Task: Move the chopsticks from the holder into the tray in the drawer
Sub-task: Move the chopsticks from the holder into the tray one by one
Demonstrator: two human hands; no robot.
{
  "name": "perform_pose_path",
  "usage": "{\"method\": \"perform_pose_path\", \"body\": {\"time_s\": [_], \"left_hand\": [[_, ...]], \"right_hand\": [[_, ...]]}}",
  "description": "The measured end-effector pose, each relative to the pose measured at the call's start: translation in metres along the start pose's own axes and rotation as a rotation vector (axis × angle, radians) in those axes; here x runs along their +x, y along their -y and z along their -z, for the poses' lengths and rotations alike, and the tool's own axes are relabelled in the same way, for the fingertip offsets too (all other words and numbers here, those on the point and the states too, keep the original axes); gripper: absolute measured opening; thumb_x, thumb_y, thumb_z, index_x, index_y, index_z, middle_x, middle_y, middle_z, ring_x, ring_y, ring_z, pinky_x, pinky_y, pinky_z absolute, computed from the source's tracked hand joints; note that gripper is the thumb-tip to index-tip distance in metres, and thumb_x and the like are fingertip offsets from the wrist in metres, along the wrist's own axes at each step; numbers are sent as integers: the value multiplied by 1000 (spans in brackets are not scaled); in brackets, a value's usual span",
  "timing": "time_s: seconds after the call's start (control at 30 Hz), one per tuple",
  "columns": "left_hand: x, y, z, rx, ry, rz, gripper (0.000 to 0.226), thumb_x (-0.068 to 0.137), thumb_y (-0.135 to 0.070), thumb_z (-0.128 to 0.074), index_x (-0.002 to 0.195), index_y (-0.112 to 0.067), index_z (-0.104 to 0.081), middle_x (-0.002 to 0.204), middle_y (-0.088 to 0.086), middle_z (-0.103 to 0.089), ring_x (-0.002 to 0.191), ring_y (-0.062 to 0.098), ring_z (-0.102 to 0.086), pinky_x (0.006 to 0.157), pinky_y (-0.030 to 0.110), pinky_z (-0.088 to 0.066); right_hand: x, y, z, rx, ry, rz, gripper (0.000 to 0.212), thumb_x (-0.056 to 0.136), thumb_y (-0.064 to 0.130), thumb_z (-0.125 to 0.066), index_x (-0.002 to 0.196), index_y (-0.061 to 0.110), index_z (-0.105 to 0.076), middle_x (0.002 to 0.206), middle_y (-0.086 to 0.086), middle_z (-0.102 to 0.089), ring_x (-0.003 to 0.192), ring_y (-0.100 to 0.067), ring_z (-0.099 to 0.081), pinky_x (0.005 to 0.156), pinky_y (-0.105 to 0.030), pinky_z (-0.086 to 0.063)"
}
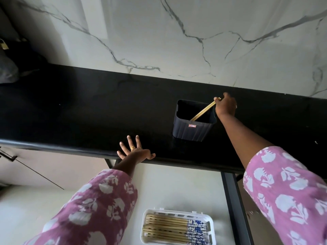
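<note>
My right hand point(225, 105) reaches past the far right corner of the dark square holder point(193, 121) on the black countertop point(88, 112), fingers pinched shut on the top ends of the last chopsticks point(203, 111). These look like a pair, leaning diagonally, lower ends down inside the holder; no others show in it. My left hand point(135, 150) lies flat on the counter's front edge, fingers spread wide, holding nothing. Below, in the open drawer point(177, 188), the white tray point(177, 227) already carries a row of chopsticks with blue-and-white patterned ends, lying lengthwise side by side.

Risks, as I judge them: the grip is only at the tips, so one stick may slip free on lifting and drop back or roll across the counter. Pulling at a slant could drag the sticks against the rim and tip or shift the light holder. The carry down passes the counter edge, where the long ends could catch.

Markings: a small red-and-white label point(192, 125) sits on the holder's near face; its writing is too small to read.
</note>
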State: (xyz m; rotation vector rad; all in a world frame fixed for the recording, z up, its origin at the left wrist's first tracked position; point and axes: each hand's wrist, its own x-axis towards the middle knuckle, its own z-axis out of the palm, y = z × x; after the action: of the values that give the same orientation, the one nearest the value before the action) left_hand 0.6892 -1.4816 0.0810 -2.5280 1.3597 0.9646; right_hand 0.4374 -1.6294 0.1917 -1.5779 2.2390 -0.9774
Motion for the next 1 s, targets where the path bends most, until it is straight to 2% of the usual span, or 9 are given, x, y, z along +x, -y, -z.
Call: {"method": "perform_pose_path", "body": {"time_s": [0.13,0.23,0.37,0.57,0.77,0.87,0.93,0.97,1.0], "left_hand": [[0,-2,1,15,1,18,103,79,-67,-51,147,-32,19,154,1,29,141,39,22,113,55,5],[1,-3,1,15,9,15,102,80,-68,-50,147,-31,18,155,1,28,141,39,22,113,55,5],[3,-1,0,10,13,7,102,80,-67,-50,147,-31,18,154,1,28,140,39,23,113,55,5],[8,0,-4,13,6,15,101,79,-70,-48,147,-32,17,155,2,26,140,40,22,112,56,6],[12,2,-5,-1,6,5,101,79,-69,-49,147,-33,16,155,1,26,141,39,23,112,55,6],[12,2,-5,-6,7,-6,102,79,-68,-50,147,-33,17,155,0,28,140,39,23,112,55,6],[11,2,-5,-13,4,-10,102,79,-67,-51,147,-33,17,155,0,28,140,38,23,112,55,6],[11,3,-6,-16,0,-10,102,79,-67,-51,147,-33,16,155,0,27,141,38,23,112,55,6],[11,3,-6,-20,-3,-10,102,79,-67,-51,147,-33,16,155,-1,27,141,38,23,112,55,6]], "right_hand": [[10,-1,-4,-31,83,-10,38,94,25,-53,123,-1,-54,128,-25,-56,124,-39,-47,101,-42,-38],[9,1,-3,-33,49,4,31,92,18,-56,113,-5,-59,120,-25,-61,118,-39,-52,95,-41,-43],[4,6,0,-3,0,-48,29,88,13,-64,112,-3,-59,118,-23,-62,112,-36,-58,87,-37,-48],[-4,16,4,36,-63,-34,23,87,5,-62,109,1,-59,116,-19,-63,107,-32,-61,79,-30,-47],[-16,28,3,220,-118,-101,36,85,1,-62,119,4,-52,121,-18,-60,108,-32,-62,86,-33,-50],[-21,31,-1,363,-112,-125,26,81,5,-64,106,3,-59,106,-17,-67,96,-30,-67,78,-28,-52],[-26,34,-4,504,-43,-155,9,78,2,-64,86,3,-62,90,-19,-68,85,-31,-69,79,-38,-58],[-30,34,-6,561,2,-181,7,78,0,-65,75,6,-61,84,-18,-66,80,-29,-70,77,-40,-59],[-34,33,-9,600,38,-204,17,79,-1,-65,67,8,-59,81,-17,-65,76,-27,-69,74,-39,-60]]}}
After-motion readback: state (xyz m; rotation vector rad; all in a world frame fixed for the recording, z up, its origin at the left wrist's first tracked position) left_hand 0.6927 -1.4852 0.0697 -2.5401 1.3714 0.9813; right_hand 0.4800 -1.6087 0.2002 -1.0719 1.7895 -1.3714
